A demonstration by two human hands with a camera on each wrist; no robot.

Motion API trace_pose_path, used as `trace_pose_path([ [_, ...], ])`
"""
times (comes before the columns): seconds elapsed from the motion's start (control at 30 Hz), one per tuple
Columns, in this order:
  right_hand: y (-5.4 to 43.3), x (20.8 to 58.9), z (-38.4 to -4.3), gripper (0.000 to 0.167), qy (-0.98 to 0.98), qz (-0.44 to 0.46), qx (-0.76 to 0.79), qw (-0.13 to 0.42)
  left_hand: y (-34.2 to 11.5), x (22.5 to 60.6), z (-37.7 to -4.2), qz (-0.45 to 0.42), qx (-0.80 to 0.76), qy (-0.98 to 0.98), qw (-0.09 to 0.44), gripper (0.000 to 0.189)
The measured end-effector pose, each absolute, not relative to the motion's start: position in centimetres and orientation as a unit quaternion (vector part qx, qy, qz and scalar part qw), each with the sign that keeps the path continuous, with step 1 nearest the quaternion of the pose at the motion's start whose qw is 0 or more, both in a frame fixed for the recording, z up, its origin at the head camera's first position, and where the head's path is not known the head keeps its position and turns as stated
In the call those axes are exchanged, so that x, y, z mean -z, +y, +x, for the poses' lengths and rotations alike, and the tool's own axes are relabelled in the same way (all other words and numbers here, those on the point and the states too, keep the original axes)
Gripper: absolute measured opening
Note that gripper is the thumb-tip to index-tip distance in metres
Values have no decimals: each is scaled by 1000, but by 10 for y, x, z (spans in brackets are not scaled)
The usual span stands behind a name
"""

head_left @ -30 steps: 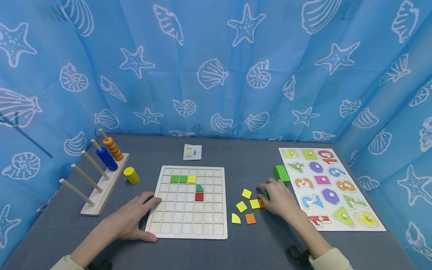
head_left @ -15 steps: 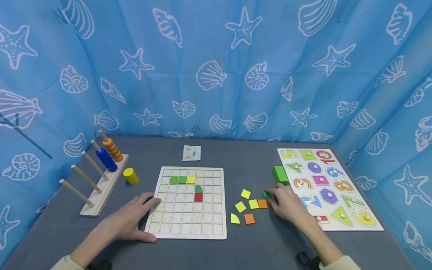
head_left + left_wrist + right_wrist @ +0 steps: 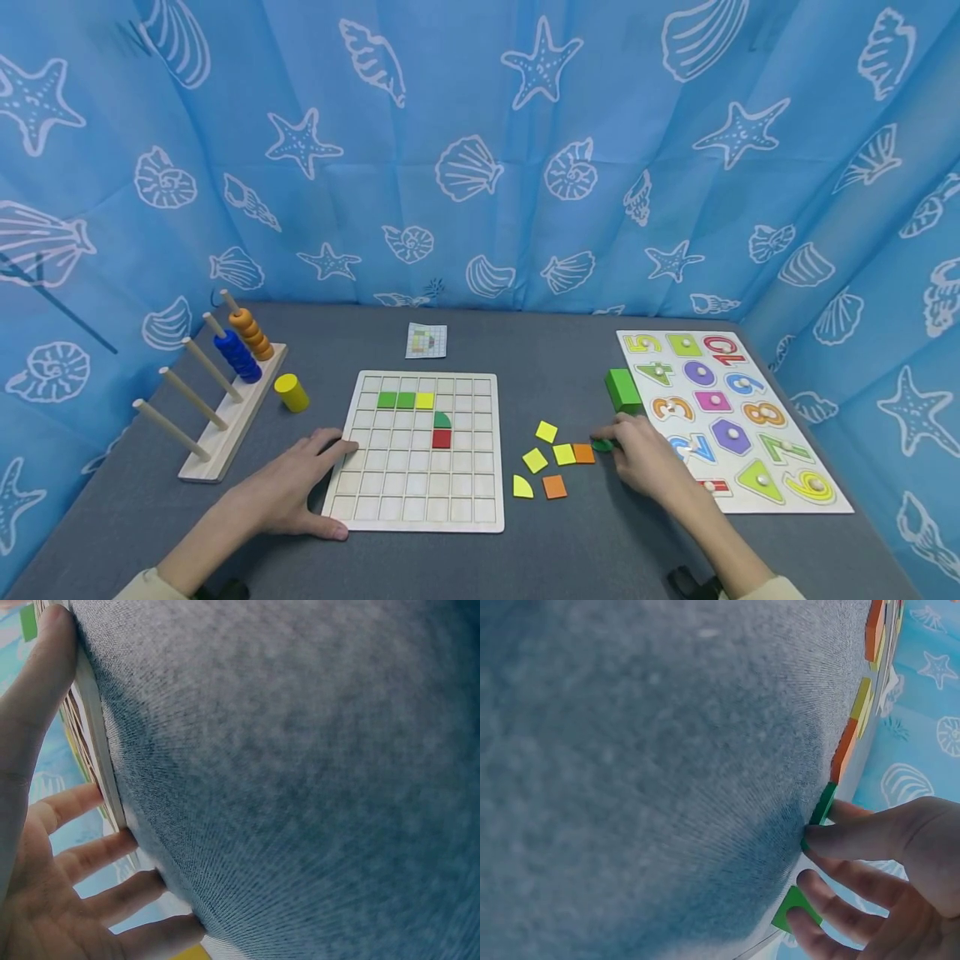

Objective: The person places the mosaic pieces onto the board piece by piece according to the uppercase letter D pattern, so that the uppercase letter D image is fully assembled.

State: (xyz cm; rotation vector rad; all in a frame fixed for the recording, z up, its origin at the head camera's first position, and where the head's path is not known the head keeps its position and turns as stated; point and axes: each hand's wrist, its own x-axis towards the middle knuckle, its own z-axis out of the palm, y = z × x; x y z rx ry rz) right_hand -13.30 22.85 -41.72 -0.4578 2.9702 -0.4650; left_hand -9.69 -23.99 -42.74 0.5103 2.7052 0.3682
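Note:
At the left edge of a wooden grid board (image 3: 414, 485) rests my left hand (image 3: 294, 482), its fingers extended, thumb by the near corner. On the board lie two green squares, a yellow square (image 3: 424, 401), a green quarter-circle and a red square (image 3: 442, 438). Right of the board, my right hand (image 3: 643, 457) pinches a dark green rounded tile (image 3: 602, 446) low at the table, partly covered by thumb and forefinger. An orange square (image 3: 583, 453) lies just left of this tile, beside a yellow square. The right wrist view shows the green tile (image 3: 823, 804) at my thumb tip.
Several loose yellow and orange tiles (image 3: 555, 487) lie between board and right hand. A green block (image 3: 624, 390) and number puzzle (image 3: 686, 454) are at right. A pegged ring stacker (image 3: 238, 408) and yellow cylinder (image 3: 292, 392) stand left. Behind the board lies a pattern card (image 3: 426, 341).
My right hand has drawn back to the right from the orange square, uncovering it, and the green tile has shifted slightly right and nearer. The left hand stays at the board.

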Motion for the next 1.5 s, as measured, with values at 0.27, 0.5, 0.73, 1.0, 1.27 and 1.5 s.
trace_pose_path([
  [0.27, 233, 413, -128, 38, 969, -168, 175, 53, -240, 427, -96, 176, -128, 959, 184, 113],
  [0.5, 232, 411, -129, 30, 975, -155, 149, 50, -240, 427, -96, 177, -128, 959, 182, 112],
  [0.73, 231, 414, -128, 25, 976, -145, 155, 54, -240, 427, -97, 181, -129, 958, 180, 111],
  [1.0, 230, 414, -127, 28, 977, -130, 160, 50, -240, 426, -97, 180, -128, 958, 181, 111],
  [1.27, 228, 414, -126, 23, 977, -116, 173, 53, -239, 426, -97, 189, -124, 957, 180, 111],
  [1.5, 222, 411, -126, 21, 970, -117, 209, 48, -239, 425, -97, 191, -126, 957, 181, 111],
])
